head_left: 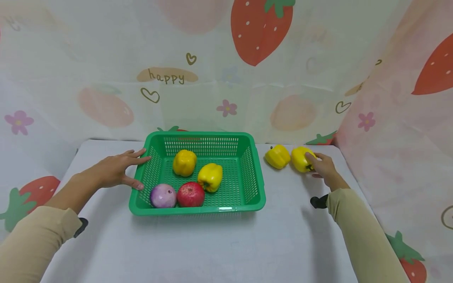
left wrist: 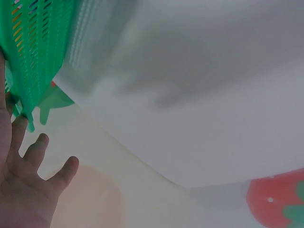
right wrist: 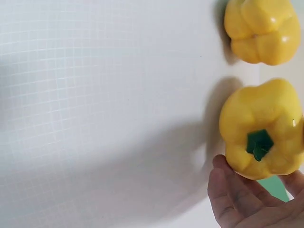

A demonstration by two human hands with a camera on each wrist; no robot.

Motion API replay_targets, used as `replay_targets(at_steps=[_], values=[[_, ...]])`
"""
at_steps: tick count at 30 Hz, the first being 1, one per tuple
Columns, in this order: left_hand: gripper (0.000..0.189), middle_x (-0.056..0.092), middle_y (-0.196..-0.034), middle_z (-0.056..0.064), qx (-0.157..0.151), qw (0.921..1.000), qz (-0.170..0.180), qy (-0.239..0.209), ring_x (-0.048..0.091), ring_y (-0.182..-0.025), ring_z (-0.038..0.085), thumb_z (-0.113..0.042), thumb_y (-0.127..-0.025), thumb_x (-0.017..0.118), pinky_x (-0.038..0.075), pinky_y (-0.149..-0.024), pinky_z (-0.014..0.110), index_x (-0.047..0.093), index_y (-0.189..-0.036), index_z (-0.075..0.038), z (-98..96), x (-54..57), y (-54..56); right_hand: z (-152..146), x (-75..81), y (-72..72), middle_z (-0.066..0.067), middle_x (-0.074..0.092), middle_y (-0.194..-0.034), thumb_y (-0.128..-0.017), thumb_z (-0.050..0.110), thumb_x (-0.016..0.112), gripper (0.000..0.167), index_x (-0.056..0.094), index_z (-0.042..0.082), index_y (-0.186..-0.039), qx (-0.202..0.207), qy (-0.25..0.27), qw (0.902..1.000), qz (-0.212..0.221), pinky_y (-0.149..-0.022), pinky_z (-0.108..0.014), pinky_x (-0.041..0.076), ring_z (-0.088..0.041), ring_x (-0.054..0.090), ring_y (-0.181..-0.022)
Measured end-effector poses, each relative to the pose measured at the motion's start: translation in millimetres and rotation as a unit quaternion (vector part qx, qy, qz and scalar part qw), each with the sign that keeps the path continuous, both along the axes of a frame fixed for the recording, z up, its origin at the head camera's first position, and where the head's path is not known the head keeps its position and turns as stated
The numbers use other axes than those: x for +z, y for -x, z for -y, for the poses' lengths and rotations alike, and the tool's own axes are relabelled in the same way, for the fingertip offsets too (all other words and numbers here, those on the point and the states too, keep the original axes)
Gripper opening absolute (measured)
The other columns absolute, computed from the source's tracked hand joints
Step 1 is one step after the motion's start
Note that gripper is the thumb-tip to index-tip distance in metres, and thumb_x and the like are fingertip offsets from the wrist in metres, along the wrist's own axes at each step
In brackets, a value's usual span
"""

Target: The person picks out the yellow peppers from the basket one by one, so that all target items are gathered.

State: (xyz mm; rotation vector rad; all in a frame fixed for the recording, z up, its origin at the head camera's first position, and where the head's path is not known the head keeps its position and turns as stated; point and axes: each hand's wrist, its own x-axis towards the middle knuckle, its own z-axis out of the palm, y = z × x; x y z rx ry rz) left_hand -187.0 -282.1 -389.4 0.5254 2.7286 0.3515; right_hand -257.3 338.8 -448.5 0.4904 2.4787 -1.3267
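Observation:
My right hand (head_left: 325,168) grips a yellow bell pepper (head_left: 300,159) at the table's right side. In the right wrist view, that pepper's green stem (right wrist: 260,144) faces the camera, and fingers (right wrist: 227,190) touch its lower side. Left of it lies a second yellow bell pepper (head_left: 277,157). My left hand (head_left: 118,169) has its fingers spread at the left rim of a green plastic basket (head_left: 198,211). Inside the basket are two yellow bell peppers, one at the back (head_left: 185,163) and one in the middle (head_left: 210,177), plus a purple round fruit (head_left: 163,196) and a red pomegranate (head_left: 191,194).
A white cloth covers the table (head_left: 226,247), with the basket left of its middle. Behind and beside it hangs a curtain (head_left: 212,106) printed with strawberries, hearts and flowers. The table's back edge runs close behind the two peppers on the right.

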Motion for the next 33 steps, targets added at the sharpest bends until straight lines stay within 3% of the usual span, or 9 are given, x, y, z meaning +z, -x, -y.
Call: replay_targets(at_steps=[8,13,16,22,28,33], values=[[0.1,0.027,-0.16,0.021,-0.002,1.0,-0.003,0.0,0.023,-0.142,0.053,-0.058,-0.072,0.08,0.03,-0.099,0.078,0.042,-0.151,-0.012,-0.7,0.4,0.7,-1.3,0.9,1.9,-0.031,0.025,-0.155,-0.1,0.06,0.038,0.088,0.012,-0.002,-0.157,0.022,-0.028,0.9984,0.045,-0.107,-0.05,0.046,-0.041,0.045,-0.127],[0.1,0.027,-0.16,0.021,0.0,1.0,-0.003,-0.001,0.023,-0.142,0.053,-0.058,-0.072,0.081,0.03,-0.099,0.078,0.042,-0.151,-0.012,-0.8,0.5,0.1,-0.5,9.4,3.5,-0.032,0.012,-0.159,-0.101,0.059,0.036,0.088,0.007,-0.003,-0.157,0.057,-0.076,0.9941,0.053,-0.111,-0.061,0.035,-0.05,0.029,-0.14],[0.099,0.027,-0.16,0.021,0.0,1.0,-0.003,-0.001,0.023,-0.142,0.053,-0.058,-0.072,0.081,0.03,-0.099,0.078,0.042,-0.151,-0.012,-0.8,0.3,-0.3,0.4,19.4,6.1,-0.034,0.003,-0.16,-0.102,0.058,0.035,0.088,0.003,-0.005,-0.156,0.093,-0.103,0.9894,0.042,-0.115,-0.066,0.023,-0.053,0.014,-0.145],[0.1,0.027,-0.16,0.021,-0.003,1.0,-0.004,-0.001,0.023,-0.142,0.053,-0.058,-0.072,0.08,0.031,-0.1,0.077,0.042,-0.151,-0.012,-0.2,1.1,-0.5,14.8,51.8,14.0,-0.032,0.0,-0.161,-0.102,0.059,0.037,0.09,0.0,-0.002,-0.157,0.135,-0.118,0.9837,0.01,-0.115,-0.068,0.014,-0.053,0.009,-0.146],[0.1,0.027,-0.16,0.021,-0.005,1.0,-0.006,0.001,0.024,-0.142,0.053,-0.058,-0.072,0.08,0.032,-0.099,0.077,0.042,-0.151,-0.012,-0.1,1.5,-0.2,46.7,86.0,22.4,-0.031,0.004,-0.162,-0.099,0.063,0.042,0.091,0.0,0.009,-0.16,0.161,-0.078,0.9837,-0.016,-0.115,-0.067,0.018,-0.051,0.014,-0.146],[0.1,0.027,-0.16,0.021,-0.007,0.9999,-0.009,0.004,0.024,-0.141,0.054,-0.058,-0.072,0.08,0.032,-0.099,0.077,0.042,-0.151,-0.011,-0.9,0.5,-0.5,81.2,103.1,25.9,-0.026,0.012,-0.163,-0.102,0.053,0.046,0.083,0.004,0.013,-0.161,0.191,0.014,0.9808,-0.039,-0.114,-0.062,0.028,-0.048,0.023,-0.145]])
